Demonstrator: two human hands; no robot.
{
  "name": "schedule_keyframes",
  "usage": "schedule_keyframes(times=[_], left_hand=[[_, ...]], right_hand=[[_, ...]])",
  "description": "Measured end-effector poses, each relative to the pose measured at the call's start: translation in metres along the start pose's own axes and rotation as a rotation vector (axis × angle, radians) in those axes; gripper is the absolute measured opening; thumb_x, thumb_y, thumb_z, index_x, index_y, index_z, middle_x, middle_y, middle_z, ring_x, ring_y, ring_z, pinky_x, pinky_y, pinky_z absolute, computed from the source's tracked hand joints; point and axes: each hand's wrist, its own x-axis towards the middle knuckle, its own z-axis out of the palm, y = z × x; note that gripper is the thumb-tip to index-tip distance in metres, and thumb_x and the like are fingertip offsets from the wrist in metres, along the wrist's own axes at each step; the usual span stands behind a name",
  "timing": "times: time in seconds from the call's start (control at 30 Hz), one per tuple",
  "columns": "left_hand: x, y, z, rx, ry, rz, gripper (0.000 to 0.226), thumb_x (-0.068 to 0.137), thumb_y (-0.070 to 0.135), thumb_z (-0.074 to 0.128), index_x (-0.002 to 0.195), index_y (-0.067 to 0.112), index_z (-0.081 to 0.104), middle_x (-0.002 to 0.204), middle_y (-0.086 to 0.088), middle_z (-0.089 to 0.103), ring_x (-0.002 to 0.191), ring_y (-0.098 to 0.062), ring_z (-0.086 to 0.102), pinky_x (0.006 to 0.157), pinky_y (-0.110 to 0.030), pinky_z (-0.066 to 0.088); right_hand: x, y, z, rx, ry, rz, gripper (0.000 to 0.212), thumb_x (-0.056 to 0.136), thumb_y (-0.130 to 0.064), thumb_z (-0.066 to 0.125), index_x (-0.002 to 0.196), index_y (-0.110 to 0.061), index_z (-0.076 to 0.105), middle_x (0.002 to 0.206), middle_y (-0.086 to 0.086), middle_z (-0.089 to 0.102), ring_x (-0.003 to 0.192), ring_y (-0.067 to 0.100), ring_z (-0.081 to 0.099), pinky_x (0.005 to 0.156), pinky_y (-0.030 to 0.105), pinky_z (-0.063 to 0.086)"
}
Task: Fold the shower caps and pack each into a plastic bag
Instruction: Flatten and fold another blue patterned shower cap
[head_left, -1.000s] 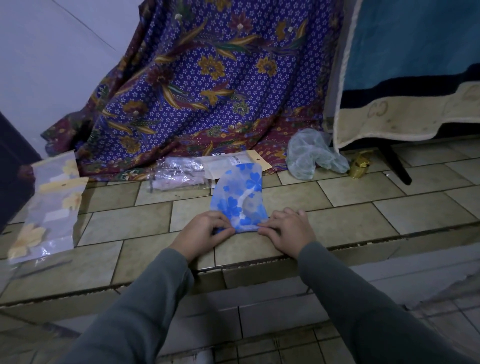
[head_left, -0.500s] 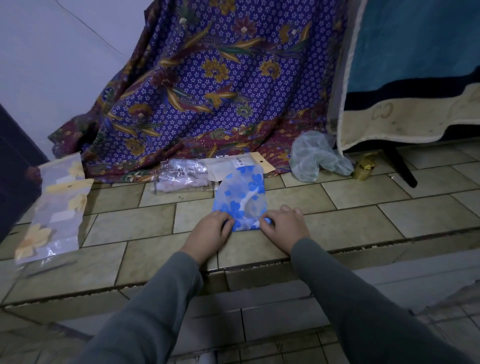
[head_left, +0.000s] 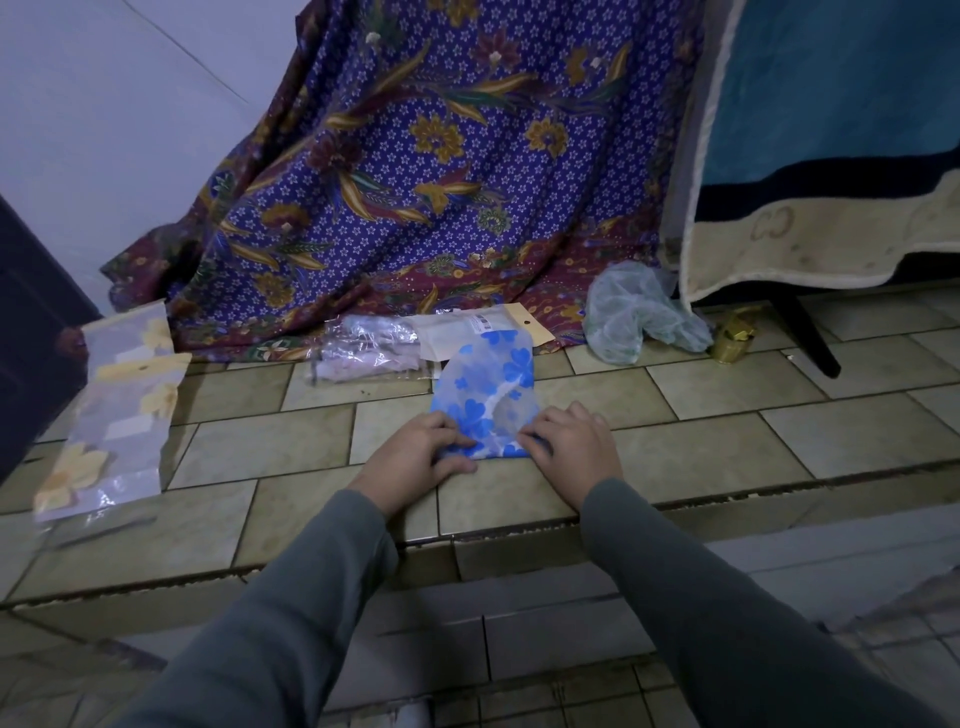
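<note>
Patterned purple cloth (head_left: 415, 171) with gold flowers fills the upper middle of the frame, draped down onto a raised tiled ledge (head_left: 701, 457); a blue and cream blanket (head_left: 831, 156) hangs at the upper right. On the left of the ledge lie packed plastic bags (head_left: 111, 410) holding yellow-flowered caps. Near the middle, at the foot of the cloth, is a stack of clear empty bags (head_left: 374, 353) with a card header, and to the right of it a loose pale green shower cap (head_left: 631, 314) beside a small gold object (head_left: 732, 340).

At the centre, the blue-flowered shower cap (head_left: 491, 395) lies flat on the tiles, partly folded into a narrow shape. The left hand (head_left: 410, 462) presses and pinches its lower left corner with curled fingers; the right hand (head_left: 571, 452) does the same at the lower right corner.

The step looks like a fold of the near edge. To do it well, both corners should probably lift together and go over evenly, so the edges line up, then be pressed flat to push out trapped air. Thin slippery plastic may spring open, so one hand would best hold the crease while the other reaches for a bag.
</note>
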Motion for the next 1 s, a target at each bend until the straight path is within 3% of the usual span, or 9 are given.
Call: schedule_keyframes(times=[0.17,0.37,0.47,0.57,0.67,0.77,1.0], left_hand=[[-0.006,-0.006,0.001,-0.04,0.029,-0.009,0.033,0.08,0.039,0.073,0.109,0.023,0.07,0.104,0.01,0.057,0.104,-0.009,0.052,0.096,-0.023,0.039],[-0.008,-0.004,0.005,-0.043,0.064,-0.014,0.025,0.082,0.034,0.072,0.104,0.022,0.071,0.104,0.005,0.06,0.101,-0.012,0.053,0.093,-0.022,0.04],[-0.015,-0.001,0.006,0.006,0.096,0.006,0.025,0.085,0.042,0.065,0.1,0.023,0.071,0.101,0.006,0.062,0.094,-0.012,0.054,0.088,-0.024,0.043],[-0.021,-0.001,0.005,0.038,0.114,0.022,0.041,0.085,0.054,0.049,0.097,0.022,0.072,0.097,0.007,0.063,0.086,-0.012,0.054,0.082,-0.025,0.044],[-0.025,0.001,0.006,0.075,0.153,0.046,0.04,0.089,0.051,0.046,0.092,0.02,0.072,0.091,0.007,0.063,0.081,-0.013,0.052,0.078,-0.027,0.045],[-0.025,0.003,0.006,0.089,0.172,0.021,0.04,0.09,0.05,0.043,0.088,0.021,0.07,0.087,0.006,0.061,0.079,-0.014,0.051,0.076,-0.029,0.044],[-0.014,0.004,0.005,0.123,0.102,-0.095,0.046,0.088,0.054,0.027,0.085,0.02,0.058,0.084,0.0,0.063,0.084,-0.022,0.055,0.074,-0.037,0.045]], right_hand=[[-0.007,0.003,-0.005,0.019,-0.027,-0.025,0.015,0.08,-0.042,0.065,0.084,-0.033,0.076,0.081,-0.015,0.066,0.073,0.019,0.051,0.063,0.031,0.036],[-0.008,0.007,-0.013,0.163,-0.207,0.032,0.031,0.082,-0.044,0.068,0.109,-0.03,0.071,0.093,-0.013,0.061,0.087,0.009,0.042,0.082,0.027,0.04],[-0.008,0.005,-0.013,0.164,-0.206,-0.008,0.025,0.086,-0.042,0.063,0.107,-0.03,0.072,0.086,-0.012,0.058,0.082,0.008,0.04,0.079,0.029,0.042],[-0.015,0.005,-0.01,0.163,-0.132,-0.048,0.019,0.086,-0.04,0.065,0.097,-0.028,0.075,0.078,-0.011,0.059,0.075,0.012,0.044,0.068,0.033,0.045],[-0.017,0.001,-0.005,0.165,-0.047,-0.026,0.018,0.083,-0.041,0.063,0.082,-0.027,0.075,0.077,-0.012,0.064,0.071,0.016,0.049,0.062,0.032,0.045],[-0.013,-0.003,-0.003,0.17,-0.073,0.021,0.023,0.083,-0.042,0.055,0.077,-0.027,0.07,0.08,-0.013,0.066,0.075,0.015,0.048,0.066,0.031,0.043],[-0.004,-0.005,0.0,0.111,-0.18,0.115,0.027,0.093,-0.038,0.044,0.093,-0.025,0.068,0.092,-0.01,0.066,0.095,0.015,0.05,0.082,0.035,0.036]])
